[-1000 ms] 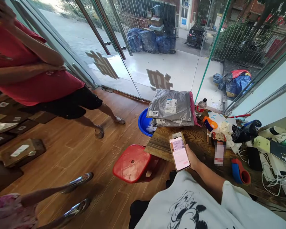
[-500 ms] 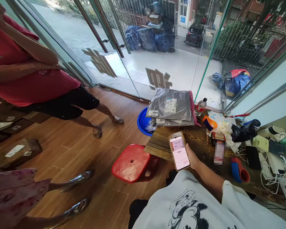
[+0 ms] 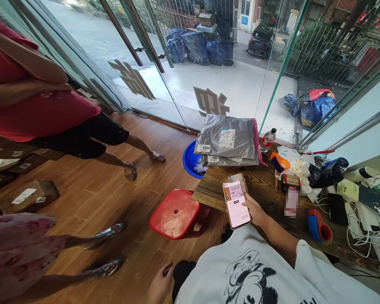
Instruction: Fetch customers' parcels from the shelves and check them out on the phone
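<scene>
My right hand (image 3: 256, 210) is closed around a smartphone (image 3: 238, 207), its lit screen facing up and showing a page with a code. Behind the phone's top edge lies a small brown card-like piece (image 3: 240, 178), partly covered. Low in the view, beside my dark-clad knee, my left hand (image 3: 160, 283) has its fingers curled together; whatever they hold, if anything, I cannot make out. Grey parcel bags (image 3: 237, 131) with white labels lie stacked at the far end of the wooden table (image 3: 215, 185).
A red stool (image 3: 175, 213) and a blue basin (image 3: 190, 162) stand left of the table. A bottle (image 3: 268, 140), a tape dispenser (image 3: 279, 162) and cables crowd the right. Two people stand at left, near cardboard boxes (image 3: 28, 196). Glass doors are ahead.
My left hand has come into view at the bottom. The phone has shifted slightly left, uncovering more of the brown piece behind it, and the page on its screen has moved a little.
</scene>
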Demonstrator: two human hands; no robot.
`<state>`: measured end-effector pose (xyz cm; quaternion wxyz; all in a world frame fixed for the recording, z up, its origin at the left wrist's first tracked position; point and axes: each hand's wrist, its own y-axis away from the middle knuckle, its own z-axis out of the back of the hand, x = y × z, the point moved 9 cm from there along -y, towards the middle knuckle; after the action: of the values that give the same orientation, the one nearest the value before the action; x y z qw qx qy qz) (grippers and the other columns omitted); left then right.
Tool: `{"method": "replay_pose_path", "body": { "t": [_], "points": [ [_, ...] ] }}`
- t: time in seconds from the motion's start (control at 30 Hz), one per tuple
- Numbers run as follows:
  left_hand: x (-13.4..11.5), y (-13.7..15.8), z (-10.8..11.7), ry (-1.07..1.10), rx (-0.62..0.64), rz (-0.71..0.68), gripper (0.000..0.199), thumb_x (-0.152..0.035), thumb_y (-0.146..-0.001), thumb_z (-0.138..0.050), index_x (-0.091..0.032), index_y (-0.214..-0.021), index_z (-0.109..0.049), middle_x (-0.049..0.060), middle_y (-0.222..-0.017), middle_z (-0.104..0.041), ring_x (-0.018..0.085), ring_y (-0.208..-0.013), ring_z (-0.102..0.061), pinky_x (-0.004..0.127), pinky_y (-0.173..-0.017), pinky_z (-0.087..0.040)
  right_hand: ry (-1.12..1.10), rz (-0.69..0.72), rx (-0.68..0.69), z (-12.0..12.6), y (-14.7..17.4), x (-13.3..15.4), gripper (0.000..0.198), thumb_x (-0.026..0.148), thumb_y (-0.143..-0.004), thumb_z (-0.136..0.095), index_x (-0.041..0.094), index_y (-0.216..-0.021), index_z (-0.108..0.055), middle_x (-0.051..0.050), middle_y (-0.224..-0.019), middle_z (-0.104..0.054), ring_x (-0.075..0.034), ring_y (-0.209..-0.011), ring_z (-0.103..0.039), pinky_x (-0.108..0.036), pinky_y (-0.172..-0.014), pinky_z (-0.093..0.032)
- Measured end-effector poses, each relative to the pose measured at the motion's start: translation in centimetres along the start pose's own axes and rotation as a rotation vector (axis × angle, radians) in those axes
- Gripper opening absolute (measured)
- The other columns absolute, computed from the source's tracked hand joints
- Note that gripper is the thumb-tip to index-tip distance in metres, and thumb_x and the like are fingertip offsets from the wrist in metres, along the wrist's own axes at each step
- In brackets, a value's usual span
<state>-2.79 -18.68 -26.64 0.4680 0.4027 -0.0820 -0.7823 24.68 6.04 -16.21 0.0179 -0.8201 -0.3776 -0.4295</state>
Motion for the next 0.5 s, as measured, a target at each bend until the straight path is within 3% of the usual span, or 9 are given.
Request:
{"method": "replay_pose_path", "body": {
  "t": [0.07, 0.13, 0.23, 0.3, 0.4, 0.5],
  "points": [
    [-3.1, -0.7, -1.0, 0.196, 0.073, -0.004, 0.035, -0.054, -0.061, -0.055, -0.026, -0.082, -0.064, 0.016, -0.098, -0.08, 0.039, -0.107, -0.074, 0.046, -0.098, -0.057, 0.007, 0.021, 0.008, -0.4, 0.0, 0.1, 0.042, 0.031, -0.07, -0.067, 0.024, -0.111, -0.064, -0.007, -0.107, -0.078, -0.031, -0.104, -0.072, -0.049, -0.093, -0.059],
    [-8.7, -0.4, -2.4, 0.386, 0.178, -0.092, 0.053, -0.062, -0.061, -0.062, -0.023, -0.096, -0.068, 0.016, -0.115, -0.078, 0.037, -0.12, -0.069, 0.046, -0.108, -0.051, 0.027, 0.054, -0.007, -0.6, -0.1, 0.0, 0.039, 0.037, -0.073, -0.068, 0.024, -0.11, -0.065, -0.006, -0.106, -0.078, -0.029, -0.1, -0.072, -0.045, -0.089, -0.059],
    [-18.3, 2.1, -5.1, 0.626, 0.427, -0.241, 0.072, -0.073, -0.068, -0.065, -0.021, -0.117, -0.071, 0.015, -0.128, -0.074, 0.034, -0.127, -0.064, 0.045, -0.109, -0.051, 0.045, 0.083, -0.085, -0.2, -0.4, -0.8, 0.038, 0.05, -0.08, -0.071, 0.024, -0.108, -0.068, -0.005, -0.099, -0.079, -0.025, -0.089, -0.072, -0.037, -0.08, -0.059],
    [-22.8, 3.8, -6.4, 0.736, 0.505, -0.241, 0.074, -0.075, -0.069, -0.064, -0.02, -0.116, -0.072, 0.014, -0.123, -0.076, 0.034, -0.121, -0.068, 0.046, -0.107, -0.052, 0.032, 0.086, -0.138, 0.1, -0.4, -1.5, 0.045, 0.059, -0.082, -0.072, 0.024, -0.109, -0.068, -0.005, -0.101, -0.079, -0.025, -0.092, -0.072, -0.036, -0.083, -0.059],
    [-26.5, 5.1, -7.3, 0.783, 0.535, -0.226, 0.062, -0.07, -0.066, -0.065, -0.019, -0.1, -0.074, 0.013, -0.113, -0.079, 0.035, -0.115, -0.071, 0.047, -0.102, -0.055, 0.029, 0.107, -0.17, 0.3, -0.3, -1.8, 0.054, 0.071, -0.081, -0.071, 0.024, -0.109, -0.069, -0.006, -0.115, -0.078, -0.027, -0.115, -0.068, -0.039, -0.098, -0.056],
    [-27.8, 5.0, -7.4, 0.776, 0.508, -0.238, 0.051, -0.065, -0.065, -0.068, -0.02, -0.089, -0.073, 0.012, -0.106, -0.08, 0.035, -0.112, -0.071, 0.046, -0.097, -0.056, 0.045, 0.137, -0.152, 0.1, 0.0, -1.2, 0.057, 0.075, -0.083, -0.067, 0.024, -0.108, -0.068, -0.007, -0.12, -0.076, -0.028, -0.122, -0.065, -0.043, -0.104, -0.053]
  ]
}}
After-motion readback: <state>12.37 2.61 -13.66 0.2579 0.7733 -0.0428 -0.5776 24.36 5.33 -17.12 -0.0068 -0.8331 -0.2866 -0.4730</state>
